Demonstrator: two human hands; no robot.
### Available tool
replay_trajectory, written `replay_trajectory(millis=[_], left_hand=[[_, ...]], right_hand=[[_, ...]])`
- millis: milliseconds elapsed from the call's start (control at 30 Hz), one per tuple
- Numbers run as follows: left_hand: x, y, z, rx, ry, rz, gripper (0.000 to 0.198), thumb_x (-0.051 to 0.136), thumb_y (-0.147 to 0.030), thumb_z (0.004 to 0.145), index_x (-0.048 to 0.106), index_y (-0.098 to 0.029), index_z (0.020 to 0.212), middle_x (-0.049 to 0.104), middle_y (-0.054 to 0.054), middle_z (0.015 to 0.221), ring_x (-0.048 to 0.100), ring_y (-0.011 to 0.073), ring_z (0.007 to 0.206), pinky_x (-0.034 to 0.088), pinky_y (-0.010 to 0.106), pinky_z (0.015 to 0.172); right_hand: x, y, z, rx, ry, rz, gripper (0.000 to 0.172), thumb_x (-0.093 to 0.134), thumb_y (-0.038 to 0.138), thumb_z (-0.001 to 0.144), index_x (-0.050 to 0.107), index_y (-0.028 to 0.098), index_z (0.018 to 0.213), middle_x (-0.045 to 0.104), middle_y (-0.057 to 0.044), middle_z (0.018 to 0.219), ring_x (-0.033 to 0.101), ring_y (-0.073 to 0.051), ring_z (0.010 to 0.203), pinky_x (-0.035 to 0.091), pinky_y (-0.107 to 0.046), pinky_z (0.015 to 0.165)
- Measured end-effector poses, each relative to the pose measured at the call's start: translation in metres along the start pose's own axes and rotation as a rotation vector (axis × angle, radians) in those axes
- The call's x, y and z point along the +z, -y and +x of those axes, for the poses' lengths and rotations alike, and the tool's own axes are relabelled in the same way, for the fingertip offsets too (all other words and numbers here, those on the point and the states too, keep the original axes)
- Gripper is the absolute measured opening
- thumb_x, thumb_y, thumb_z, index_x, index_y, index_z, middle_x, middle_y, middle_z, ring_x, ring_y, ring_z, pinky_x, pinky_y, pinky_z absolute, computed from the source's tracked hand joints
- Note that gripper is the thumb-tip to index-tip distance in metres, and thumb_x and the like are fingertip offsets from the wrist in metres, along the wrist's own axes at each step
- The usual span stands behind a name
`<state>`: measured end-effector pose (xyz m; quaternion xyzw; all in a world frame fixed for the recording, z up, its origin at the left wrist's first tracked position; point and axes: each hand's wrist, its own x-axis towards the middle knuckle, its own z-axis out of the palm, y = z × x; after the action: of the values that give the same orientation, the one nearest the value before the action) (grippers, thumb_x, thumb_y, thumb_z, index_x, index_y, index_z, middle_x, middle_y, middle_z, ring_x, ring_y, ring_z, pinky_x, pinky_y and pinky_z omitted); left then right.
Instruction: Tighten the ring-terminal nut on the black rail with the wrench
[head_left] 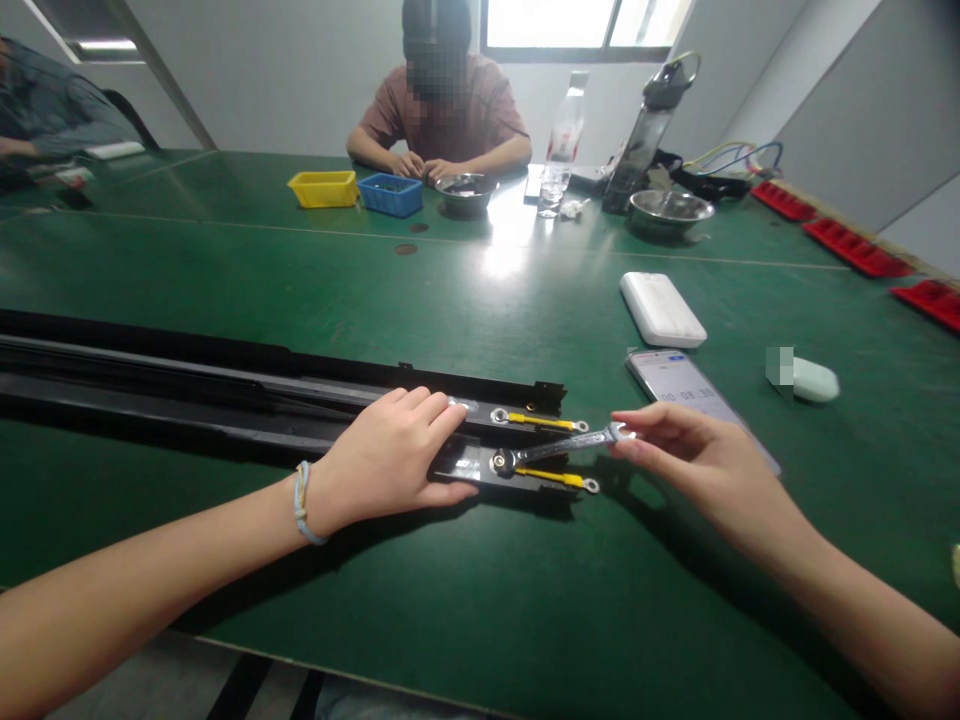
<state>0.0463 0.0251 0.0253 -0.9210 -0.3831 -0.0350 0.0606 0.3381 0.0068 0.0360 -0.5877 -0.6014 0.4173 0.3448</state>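
Two long black metal rails [225,402] lie side by side across the table. My left hand [397,450] is closed over them near their right end, its fingers across the far rail and its thumb on the near one. Between the fingertips and thumb of my right hand [675,450] is one end of a silver wrench [566,443]. The wrench's other end sits around a bolt [500,461] on the near rail. A short yellow wire with ring terminals [551,477] runs from that bolt past the rail's end. A matching yellow wire [544,421] is on the far rail.
Beyond my right hand lie a phone [682,380], a white power bank [661,310] and a pale rounded case [814,380]. Farther back stand a yellow bin [324,190], a blue bin [391,196], metal bowls [670,213] and bottles [562,145]. A person [450,115] sits opposite.
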Motion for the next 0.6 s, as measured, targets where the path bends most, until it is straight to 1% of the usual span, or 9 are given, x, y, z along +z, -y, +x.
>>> replay_trajectory(millis=[133,267,333,433,600], left_hand=[[-0.001,-0.001,-0.001,0.002,0.002,-0.003,0.059,0.051,-0.061,0.082,0.055,-0.01,0.11,0.06,0.011,0.097,0.055,0.0262,0.085,0.046,0.04,0.075],[-0.001,0.0,-0.001,0.001,-0.002,0.004,0.059,0.051,-0.062,0.081,0.055,-0.01,0.11,0.06,0.011,0.098,0.055,0.0262,0.085,0.046,0.04,0.075],[-0.001,0.001,-0.001,0.0,0.0,0.003,0.059,0.05,-0.062,0.082,0.055,-0.01,0.11,0.06,0.011,0.098,0.055,0.0261,0.085,0.046,0.04,0.075],[0.0,0.002,-0.001,0.0,0.003,0.001,0.059,0.05,-0.062,0.082,0.055,-0.011,0.111,0.06,0.011,0.099,0.055,0.0259,0.085,0.046,0.039,0.075],[-0.002,0.003,-0.001,-0.005,0.009,0.001,0.058,0.05,-0.062,0.082,0.055,-0.011,0.11,0.06,0.01,0.097,0.055,0.0256,0.084,0.045,0.039,0.075]], right_hand=[[-0.001,-0.003,0.0,0.029,0.022,0.021,0.032,0.078,0.046,0.066,0.071,0.021,0.084,0.076,-0.005,0.081,0.07,-0.02,0.071,0.056,-0.029,0.063],[-0.002,0.0,0.0,0.047,0.046,0.07,0.033,0.082,0.047,0.058,0.069,0.021,0.073,0.075,-0.004,0.075,0.068,-0.018,0.068,0.054,-0.026,0.06],[-0.003,0.003,-0.001,0.05,0.082,0.077,0.032,0.084,0.045,0.056,0.068,0.021,0.069,0.074,-0.004,0.073,0.067,-0.017,0.065,0.053,-0.024,0.057],[-0.003,0.007,-0.006,0.034,0.107,0.077,0.033,0.085,0.042,0.055,0.064,0.02,0.066,0.071,-0.003,0.069,0.065,-0.016,0.06,0.051,-0.024,0.052],[-0.003,0.007,-0.012,-0.012,0.147,0.072,0.035,0.087,0.039,0.054,0.061,0.019,0.066,0.066,-0.001,0.069,0.063,-0.015,0.058,0.051,-0.024,0.052]])
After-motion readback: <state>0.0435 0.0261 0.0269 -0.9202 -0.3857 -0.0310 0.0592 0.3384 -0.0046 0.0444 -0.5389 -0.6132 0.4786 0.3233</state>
